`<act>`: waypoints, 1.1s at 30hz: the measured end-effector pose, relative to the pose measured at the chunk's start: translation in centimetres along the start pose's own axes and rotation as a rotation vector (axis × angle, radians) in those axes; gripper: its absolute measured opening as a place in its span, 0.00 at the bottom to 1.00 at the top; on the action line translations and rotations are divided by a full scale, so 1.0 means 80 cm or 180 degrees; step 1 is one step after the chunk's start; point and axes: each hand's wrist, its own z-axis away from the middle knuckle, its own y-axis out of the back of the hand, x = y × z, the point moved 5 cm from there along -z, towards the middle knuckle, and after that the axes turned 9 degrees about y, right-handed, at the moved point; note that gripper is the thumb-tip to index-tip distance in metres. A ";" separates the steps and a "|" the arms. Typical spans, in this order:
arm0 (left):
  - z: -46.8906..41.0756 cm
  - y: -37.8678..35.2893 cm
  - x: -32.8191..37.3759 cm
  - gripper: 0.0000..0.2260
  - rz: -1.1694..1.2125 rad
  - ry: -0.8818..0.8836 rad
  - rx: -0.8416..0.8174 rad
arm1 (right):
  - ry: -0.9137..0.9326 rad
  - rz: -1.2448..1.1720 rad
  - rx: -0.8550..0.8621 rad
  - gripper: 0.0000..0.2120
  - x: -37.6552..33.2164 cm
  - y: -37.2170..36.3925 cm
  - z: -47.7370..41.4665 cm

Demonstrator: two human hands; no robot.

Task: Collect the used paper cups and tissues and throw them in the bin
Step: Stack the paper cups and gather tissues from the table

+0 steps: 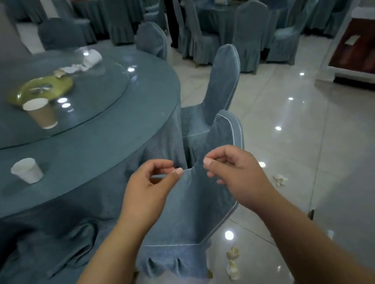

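Hovering over chair [193,214] with left hand [149,184] and right hand [231,174], fingers clenched on nothing visible. White cup [27,170] near table [109,149] edge, leftward. Best to open wide, grip low, avoid crushing.

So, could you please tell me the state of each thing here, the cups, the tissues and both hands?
brown paper cup: upright on the glass turntable
white paper cup: upright on the tablecloth
table tissues: crumpled, lying on the glass turntable
floor tissues: crumpled, lying beside the chair cover
left hand: pinches the chair cover top edge
right hand: pinches the same edge
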 end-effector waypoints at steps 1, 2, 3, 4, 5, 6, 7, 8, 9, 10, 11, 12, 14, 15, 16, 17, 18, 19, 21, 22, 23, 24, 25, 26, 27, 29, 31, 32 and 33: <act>-0.010 0.007 0.003 0.07 0.0038 0.0005 0.0095 | 0.0037 -0.0079 -0.0097 0.03 -0.001 -0.007 -0.017; -0.019 0.013 0.006 0.07 0.0091 0.0013 0.0186 | 0.0070 -0.0130 -0.0209 0.03 -0.003 -0.014 -0.034; -0.027 0.019 0.010 0.09 0.0127 0.0018 0.0282 | 0.0105 -0.0161 -0.0315 0.02 -0.004 -0.021 -0.051; -0.035 0.026 0.014 0.10 0.0124 0.0009 0.0382 | 0.0137 -0.0194 -0.0406 0.02 -0.006 -0.028 -0.067; -0.042 0.034 0.019 0.10 0.0113 0.0001 0.0483 | 0.0166 -0.0249 -0.0477 0.02 -0.007 -0.034 -0.083; -0.048 0.042 0.021 0.09 0.0108 0.0006 0.0588 | 0.0195 -0.0318 -0.0535 0.03 -0.007 -0.041 -0.097; -0.054 0.051 0.022 0.09 0.0111 0.0015 0.0691 | 0.0222 -0.0372 -0.0594 0.03 -0.007 -0.049 -0.112; -0.059 0.059 0.022 0.10 0.0122 0.0027 0.0784 | 0.0237 -0.0405 -0.0664 0.04 -0.007 -0.058 -0.125; -0.062 0.068 0.021 0.14 0.0139 0.0033 0.0869 | 0.0234 -0.0431 -0.0752 0.05 -0.006 -0.068 -0.137; -0.064 0.078 0.019 0.17 0.0164 0.0040 0.0958 | 0.0223 -0.0465 -0.0852 0.05 -0.005 -0.080 -0.147; -0.067 0.089 0.015 0.19 0.0177 0.0070 0.1059 | 0.0218 -0.0499 -0.0948 0.05 -0.004 -0.092 -0.156; -0.068 0.099 0.010 0.17 0.0178 0.0122 0.1165 | 0.0229 -0.0513 -0.1036 0.06 -0.004 -0.106 -0.164; -0.070 0.123 -0.002 0.10 0.0152 0.0262 0.1380 | 0.0264 -0.0448 -0.1203 0.06 -0.003 -0.135 -0.178; -0.071 0.135 -0.007 0.08 0.0146 0.0325 0.1472 | 0.0272 -0.0411 -0.1287 0.05 -0.003 -0.150 -0.184; -0.073 0.147 -0.011 0.06 0.0138 0.0382 0.1557 | 0.0271 -0.0397 -0.1365 0.05 -0.003 -0.165 -0.189; -0.075 0.159 -0.014 0.06 0.0121 0.0427 0.1638 | 0.0273 -0.0394 -0.1437 0.05 -0.002 -0.180 -0.194; -0.078 0.171 -0.017 0.06 0.0109 0.0455 0.1716 | 0.0276 -0.0384 -0.1497 0.05 -0.002 -0.195 -0.199; -0.082 0.184 -0.019 0.06 0.0107 0.0472 0.1781 | 0.0275 -0.0358 -0.1546 0.06 -0.001 -0.211 -0.204; -0.092 0.210 -0.026 0.06 0.0112 0.0544 0.1880 | 0.0271 -0.0293 -0.1629 0.06 0.001 -0.241 -0.213; -0.098 0.223 -0.032 0.06 0.0114 0.0594 0.1907 | 0.0272 -0.0271 -0.1672 0.06 0.002 -0.256 -0.217; -0.106 0.239 -0.038 0.06 0.0133 0.0636 0.1916 | 0.0273 -0.0249 -0.1712 0.06 0.003 -0.273 -0.222; -0.113 0.250 -0.044 0.06 0.0158 0.0674 0.1911 | 0.0273 -0.0218 -0.1735 0.05 0.003 -0.284 -0.226; -0.120 0.260 -0.051 0.06 0.0183 0.0720 0.1898 | 0.0287 -0.0176 -0.1747 0.05 0.003 -0.294 -0.230; -0.129 0.276 -0.059 0.06 0.0212 0.0763 0.1892 | 0.0300 -0.0124 -0.1755 0.05 0.003 -0.310 -0.235; -0.138 0.292 -0.067 0.06 0.0239 0.0791 0.1880 | 0.0304 -0.0075 -0.1749 0.04 0.003 -0.326 -0.241; -0.156 0.324 -0.079 0.06 0.0251 0.0832 0.1840 | 0.0278 0.0011 -0.1738 0.05 0.002 -0.360 -0.252; -0.173 0.354 -0.089 0.06 0.0254 0.0887 0.1803 | 0.0248 0.0094 -0.1729 0.05 0.002 -0.394 -0.262; -0.180 0.368 -0.095 0.06 0.0272 0.0918 0.1769 | 0.0240 0.0129 -0.1716 0.05 0.002 -0.409 -0.266; -0.188 0.381 -0.101 0.07 0.0297 0.0949 0.1725 | 0.0246 0.0169 -0.1710 0.05 0.001 -0.425 -0.270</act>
